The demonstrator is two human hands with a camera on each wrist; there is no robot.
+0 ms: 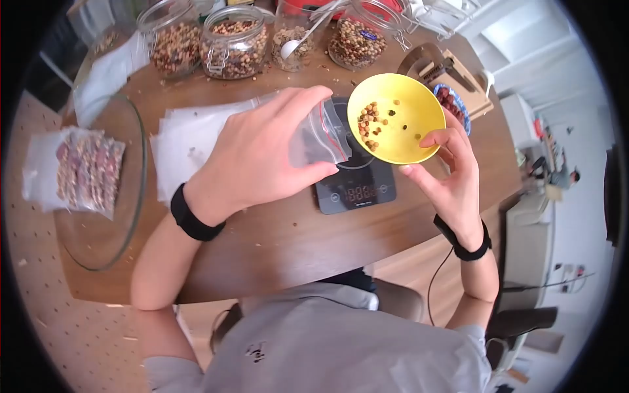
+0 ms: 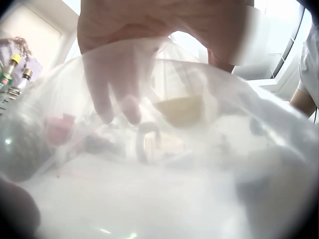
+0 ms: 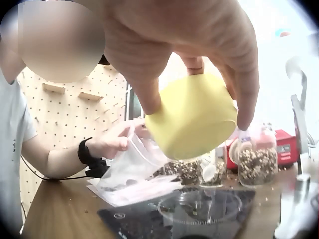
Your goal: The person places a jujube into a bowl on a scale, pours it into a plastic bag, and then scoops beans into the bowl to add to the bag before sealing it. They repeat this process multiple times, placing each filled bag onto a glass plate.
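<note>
My left hand [image 1: 252, 154] holds a clear zip bag [image 1: 308, 144] with a red line along its mouth. The bag's mouth faces right, and its film fills most of the left wrist view. In my right hand [image 1: 457, 164] is a yellow bowl [image 1: 414, 98], gripped at its right rim with the thumb low on the near side. The bowl tips toward the bag, its left rim close beside the bag's mouth. Mixed dry beans [image 1: 368, 124] gather at the bowl's left side, with a few scattered across it. A black digital scale [image 1: 357, 193] lies beneath both.
Glass jars of mixed beans [image 1: 236, 49] line the back, one with a white spoon [image 1: 289, 48]. Flat empty bags [image 1: 180, 147] lie left of the scale. Further left are a glass lid-like disc [image 1: 139, 164] and a filled bag [image 1: 90, 171]. A small blue-rimmed bowl [image 1: 464, 108] sits at right.
</note>
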